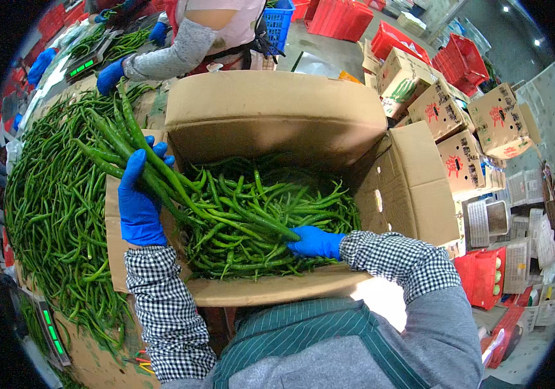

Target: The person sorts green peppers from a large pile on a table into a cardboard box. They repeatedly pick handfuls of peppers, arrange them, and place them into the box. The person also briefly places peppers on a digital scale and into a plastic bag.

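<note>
My left hand (140, 199), in a blue glove, grips a bunch of long green chili peppers (129, 138) above the left side of an open cardboard box (277, 99). The bunch slants up to the left past the box's left flap. Inside the box lies a heap of green chili peppers (238, 243). My right hand (316, 241), also gloved in blue, is low over this heap near the box's front right. Its fingers close about the end of a long pepper; the fingertips are partly hidden.
A large pile of green chili peppers (58, 194) covers the table left of the box. Digital scales (83, 65) stand at the far left and a second scale (51, 330) nearer. A co-worker's gloved hand (110, 78) touches the pile. Cardboard boxes (457, 160) and red crates (481, 277) stand right.
</note>
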The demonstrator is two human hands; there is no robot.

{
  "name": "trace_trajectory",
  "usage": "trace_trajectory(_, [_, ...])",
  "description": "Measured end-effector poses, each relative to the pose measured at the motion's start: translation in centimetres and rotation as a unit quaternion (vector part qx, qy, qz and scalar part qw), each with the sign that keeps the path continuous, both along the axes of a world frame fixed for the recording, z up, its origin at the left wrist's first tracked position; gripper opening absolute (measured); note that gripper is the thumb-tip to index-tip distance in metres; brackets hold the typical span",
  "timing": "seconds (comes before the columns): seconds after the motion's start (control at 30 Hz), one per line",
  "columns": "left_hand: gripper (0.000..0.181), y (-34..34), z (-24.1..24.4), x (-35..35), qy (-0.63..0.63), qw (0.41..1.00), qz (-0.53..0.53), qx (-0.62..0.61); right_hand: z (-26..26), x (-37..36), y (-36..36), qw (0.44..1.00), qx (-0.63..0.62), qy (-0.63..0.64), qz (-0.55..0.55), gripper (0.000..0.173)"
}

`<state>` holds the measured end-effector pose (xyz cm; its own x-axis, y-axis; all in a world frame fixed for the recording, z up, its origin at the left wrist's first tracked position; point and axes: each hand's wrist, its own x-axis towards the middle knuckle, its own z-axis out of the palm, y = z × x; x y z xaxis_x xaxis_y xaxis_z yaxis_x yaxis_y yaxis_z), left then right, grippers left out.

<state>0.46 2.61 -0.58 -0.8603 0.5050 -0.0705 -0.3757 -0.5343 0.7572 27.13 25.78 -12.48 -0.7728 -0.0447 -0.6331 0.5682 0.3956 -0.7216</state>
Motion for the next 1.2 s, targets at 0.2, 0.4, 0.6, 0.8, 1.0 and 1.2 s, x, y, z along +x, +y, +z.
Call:
trace_trajectory(0.2, [0.042, 0.4, 0.3, 0.4, -0.011, 1.000, 0.008, 0.022, 9.5, 2.6, 3.5, 0.984, -0.025, 0.048, -0.168, 0.029])
trace_trajectory(0.4, [0.040, 0.5, 0.6, 0.2, -0.011, 1.000, -0.013, 0.023, 15.2, 3.6, 6.3, 0.906, 0.158, 0.300, -0.252, 0.055])
trace_trajectory(0.6, [0.041, 1.1, 0.4, 0.4, -0.010, 1.000, -0.012, -0.004, 7.2, 1.7, 10.1, 0.967, 0.091, 0.199, -0.130, 0.043])
trace_trajectory(0.8, [0.041, 1.2, 0.1, 0.5, -0.004, 1.000, 0.006, -0.001, 1.4, -2.0, 10.3, 0.939, 0.041, 0.281, -0.193, 0.040])
trace_trajectory(1.0, [0.041, 0.9, -0.4, 0.5, -0.012, 1.000, -0.003, -0.014, -4.2, -5.0, 13.7, 0.834, 0.445, 0.249, 0.212, 0.052])
trace_trajectory(1.2, [0.040, 1.1, -0.8, 0.4, 0.004, 1.000, -0.004, -0.014, -9.5, -4.9, 12.6, 0.896, 0.399, 0.142, 0.134, 0.055])
